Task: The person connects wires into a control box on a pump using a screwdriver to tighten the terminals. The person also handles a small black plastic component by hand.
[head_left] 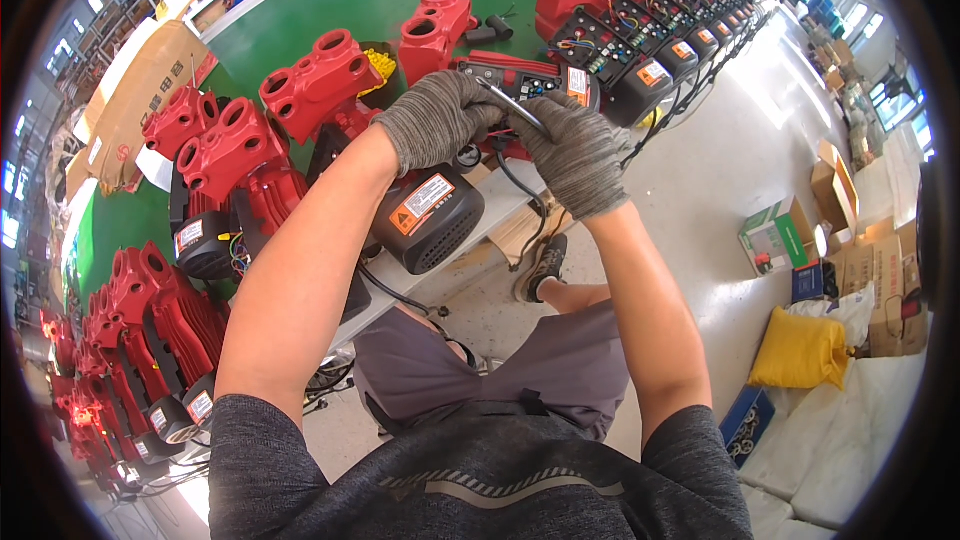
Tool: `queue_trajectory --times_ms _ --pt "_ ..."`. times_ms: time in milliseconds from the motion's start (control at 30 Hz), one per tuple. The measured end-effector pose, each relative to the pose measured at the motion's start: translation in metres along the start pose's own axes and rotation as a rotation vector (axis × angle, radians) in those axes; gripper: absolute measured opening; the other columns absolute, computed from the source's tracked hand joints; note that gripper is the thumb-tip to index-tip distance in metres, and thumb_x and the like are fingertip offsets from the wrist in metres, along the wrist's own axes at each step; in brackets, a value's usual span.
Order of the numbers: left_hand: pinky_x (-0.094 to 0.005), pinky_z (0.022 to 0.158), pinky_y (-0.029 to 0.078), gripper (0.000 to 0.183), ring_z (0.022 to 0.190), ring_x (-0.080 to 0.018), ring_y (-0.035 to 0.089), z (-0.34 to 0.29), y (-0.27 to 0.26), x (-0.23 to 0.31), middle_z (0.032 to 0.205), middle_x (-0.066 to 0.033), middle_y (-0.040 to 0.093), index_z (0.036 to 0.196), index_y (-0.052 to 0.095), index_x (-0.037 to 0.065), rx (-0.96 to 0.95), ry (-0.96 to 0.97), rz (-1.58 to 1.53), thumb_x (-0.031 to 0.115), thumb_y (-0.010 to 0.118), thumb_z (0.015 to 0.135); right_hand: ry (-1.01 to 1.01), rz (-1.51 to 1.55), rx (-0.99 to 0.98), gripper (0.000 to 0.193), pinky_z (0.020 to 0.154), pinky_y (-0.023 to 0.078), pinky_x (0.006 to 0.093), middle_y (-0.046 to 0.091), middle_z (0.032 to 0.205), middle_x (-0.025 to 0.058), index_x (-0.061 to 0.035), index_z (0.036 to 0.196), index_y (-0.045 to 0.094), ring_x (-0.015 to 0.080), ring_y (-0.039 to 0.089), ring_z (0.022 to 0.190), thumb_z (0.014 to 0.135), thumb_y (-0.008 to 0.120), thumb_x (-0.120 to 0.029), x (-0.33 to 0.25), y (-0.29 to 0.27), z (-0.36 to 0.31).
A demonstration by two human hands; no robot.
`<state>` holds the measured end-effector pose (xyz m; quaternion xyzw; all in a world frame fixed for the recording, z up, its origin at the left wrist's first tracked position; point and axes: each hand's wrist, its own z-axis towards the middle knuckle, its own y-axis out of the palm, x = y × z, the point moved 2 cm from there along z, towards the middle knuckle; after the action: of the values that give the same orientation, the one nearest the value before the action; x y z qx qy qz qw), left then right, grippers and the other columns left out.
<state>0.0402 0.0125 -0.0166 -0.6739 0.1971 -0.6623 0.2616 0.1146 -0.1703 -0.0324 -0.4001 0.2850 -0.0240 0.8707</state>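
My left hand [437,122], in a grey knitted glove, has its fingers curled in over a red machine unit [510,70]; what they pinch is hidden. Close beside it, my gloved right hand [577,160] is closed around a slim silver metal rod [512,105], perhaps a tool shaft, that slants up toward the left fingers. The unit under both hands has an open side with a dark board, plus a black cover with an orange label [577,86]. A black cable [520,180] hangs from it over the bench edge. Nearer me lies a black motor cover [428,218] with an orange label.
More red castings [245,145] stand along the bench to the left. A long row of similar units [640,30] runs away at the far right. Cartons [780,237] and a yellow sack [800,348] sit on the right-hand floor. My shoe [541,268] is below the bench edge.
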Motion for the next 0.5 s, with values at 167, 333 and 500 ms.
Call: queue_trajectory --times_ms 167,333,500 --pt "-0.0315 0.068 0.054 0.022 0.078 -0.013 0.066 -0.004 0.004 0.01 0.082 -0.0047 0.07 0.116 0.073 0.005 -0.045 0.064 -0.021 0.018 0.068 0.098 0.076 0.006 0.064 0.017 0.074 0.054 0.0461 0.07 0.091 0.018 -0.0028 0.1 0.071 0.037 0.068 0.082 0.089 0.069 -0.016 -0.003 0.004 -0.001" --pt "-0.032 0.072 0.056 0.025 0.077 -0.0136 0.069 -0.002 0.002 0.006 0.087 -0.0091 0.074 0.118 0.073 0.004 0.028 0.17 0.177 0.014 0.069 0.095 0.345 0.27 0.092 0.02 0.068 0.053 0.0434 0.068 0.076 0.0206 0.0002 0.097 0.07 0.0351 0.068 0.072 0.091 0.066 -0.018 -0.009 0.014 -0.002" --pt "-0.0337 0.077 0.057 0.023 0.077 -0.0167 0.071 -0.001 0.004 0.012 0.092 -0.0123 0.076 0.115 0.074 0.004 0.014 0.217 0.282 0.012 0.069 0.094 0.569 0.556 -0.022 0.022 0.057 0.051 0.0391 0.067 0.068 0.0141 0.0013 0.093 0.069 0.0254 0.065 0.058 0.093 0.064 -0.02 0.007 0.033 -0.002"
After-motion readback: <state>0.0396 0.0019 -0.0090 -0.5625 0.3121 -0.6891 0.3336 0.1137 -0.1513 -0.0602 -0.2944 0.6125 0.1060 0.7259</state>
